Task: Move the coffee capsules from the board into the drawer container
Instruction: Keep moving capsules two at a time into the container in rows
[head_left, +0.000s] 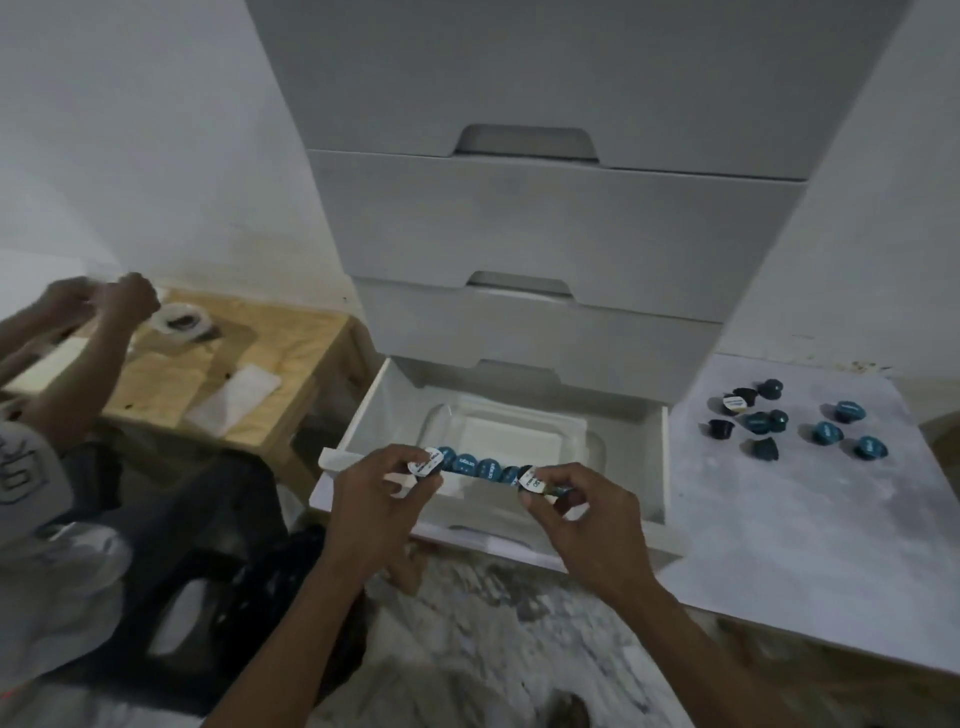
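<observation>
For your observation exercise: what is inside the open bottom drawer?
The open drawer holds a clear plastic container with a row of blue capsules along its near side. Left hand and right hand each pinch a capsule, covering the row's ends.

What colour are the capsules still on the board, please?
Mostly teal-blue capsules on the board, seen in the head view.
</observation>
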